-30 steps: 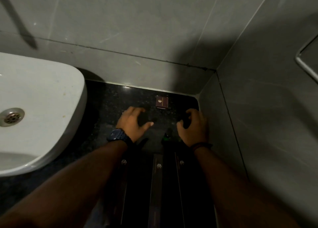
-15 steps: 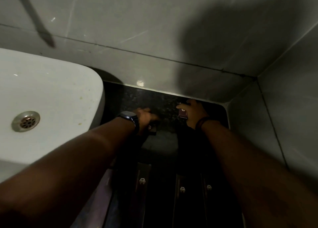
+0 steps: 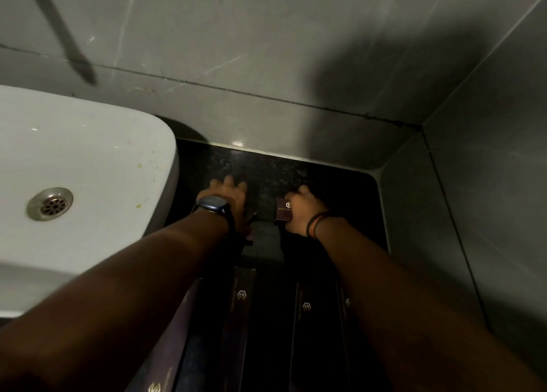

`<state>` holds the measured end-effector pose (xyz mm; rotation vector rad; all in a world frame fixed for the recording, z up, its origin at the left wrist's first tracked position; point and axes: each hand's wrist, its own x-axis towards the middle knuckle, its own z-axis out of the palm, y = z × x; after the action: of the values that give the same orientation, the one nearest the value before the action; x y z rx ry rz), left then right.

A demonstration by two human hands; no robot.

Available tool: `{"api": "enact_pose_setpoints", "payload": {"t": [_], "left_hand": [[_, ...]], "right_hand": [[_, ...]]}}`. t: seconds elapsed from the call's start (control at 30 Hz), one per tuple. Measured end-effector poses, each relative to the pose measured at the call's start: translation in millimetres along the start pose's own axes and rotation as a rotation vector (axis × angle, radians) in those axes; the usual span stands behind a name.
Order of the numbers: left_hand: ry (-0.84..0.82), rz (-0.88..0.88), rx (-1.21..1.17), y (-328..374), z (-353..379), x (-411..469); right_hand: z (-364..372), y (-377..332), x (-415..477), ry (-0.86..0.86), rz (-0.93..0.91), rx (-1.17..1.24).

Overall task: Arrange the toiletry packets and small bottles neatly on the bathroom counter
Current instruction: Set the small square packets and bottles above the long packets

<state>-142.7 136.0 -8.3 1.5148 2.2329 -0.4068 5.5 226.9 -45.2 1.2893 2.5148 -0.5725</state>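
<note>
My right hand point(image 3: 302, 211) grip clamps a small box point(image 3: 284, 209), left hand point(image 3: 228, 197) splayed flat; long packets point(image 3: 242, 303) behind already lined, bottles unseen.

The table point(image 3: 266, 166) is a dark, speckled stone slab fitted into the corner of grey tiled walls, its far edge catching a small glint of light. A white basin point(image 3: 88, 160) sits on its left part. Several long dark packets point(image 3: 241, 297) with small gold emblems lie side by side on the near part, running lengthwise toward the back wall. A small dark box point(image 3: 283, 209) with a gold emblem stands farther back, whether it touches the stone cannot be told
</note>
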Motion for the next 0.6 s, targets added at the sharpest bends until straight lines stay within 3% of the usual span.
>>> {"api": "enact_pose_setpoints", "payload": {"t": [0.1, 0.17, 0.3, 0.6], "left_hand": [[-0.118, 0.238, 0.172, -2.1, 1.3, 1.0], [-0.121, 0.294, 0.210, -0.2, 1.3, -3.8], [-0.035, 0.199, 0.068, -6.3, 4.8, -11.4], [0.006, 0.083, 0.096, -23.6, 17.0, -13.8]], "right_hand": [[3.0, -7.2, -12.2, -0.018, -0.019, -0.019], [5.3, -10.3, -18.7, -0.022, -0.031, -0.044], [11.3, -16.3, -28.5, -0.020, -0.054, -0.062], [18.1, -37.1, -32.1, -0.005, -0.090, -0.036]]}}
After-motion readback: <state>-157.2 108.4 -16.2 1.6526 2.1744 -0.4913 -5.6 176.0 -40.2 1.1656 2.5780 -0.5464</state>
